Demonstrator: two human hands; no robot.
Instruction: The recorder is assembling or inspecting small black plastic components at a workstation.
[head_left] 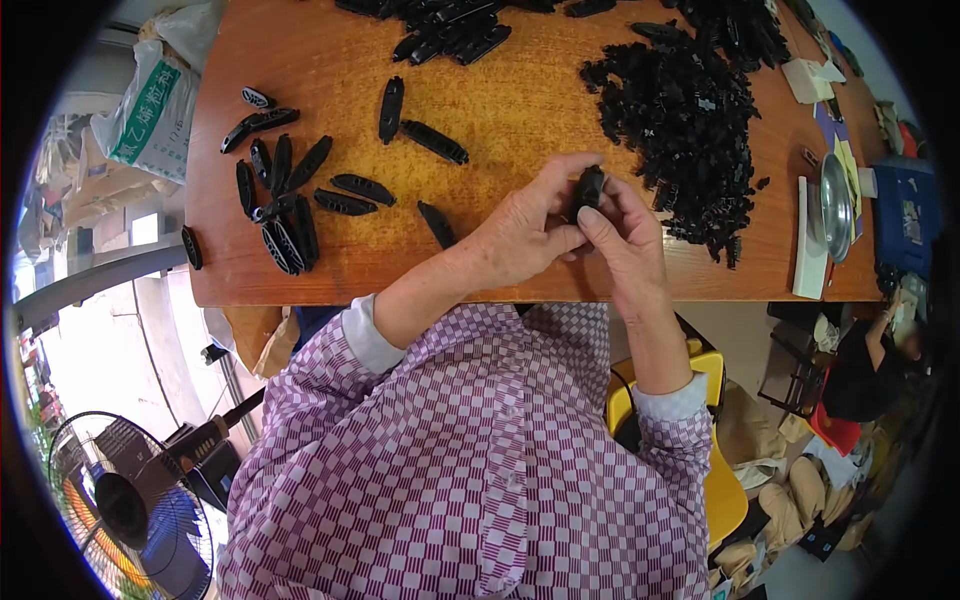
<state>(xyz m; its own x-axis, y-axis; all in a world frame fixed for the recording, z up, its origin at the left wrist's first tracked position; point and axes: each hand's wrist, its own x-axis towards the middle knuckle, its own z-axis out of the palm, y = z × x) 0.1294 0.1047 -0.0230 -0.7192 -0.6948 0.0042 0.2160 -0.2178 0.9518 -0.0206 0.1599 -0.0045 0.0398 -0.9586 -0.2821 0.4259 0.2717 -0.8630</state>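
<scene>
Between my two hands, above the table's near edge, is a small black plastic part [588, 190]. My left hand [525, 220] grips it from the left with thumb and fingers. From the right, my right hand [628, 230] presses its thumb against the part, with the fingers curled behind. A long black plastic piece [436, 224] lies beside my left wrist. Farther off are two more long black pieces [433, 142]. Right of my hands spreads a big heap of small black parts [680, 130].
Several elongated black pieces [285, 190] lie scattered on the table's left side. Another pile of them [450, 28] is at the far edge. At the right stand a round metal dish [834, 208] and a white strip [808, 240]. A fan [125, 505] is at lower left; a person [865, 370] sits far right.
</scene>
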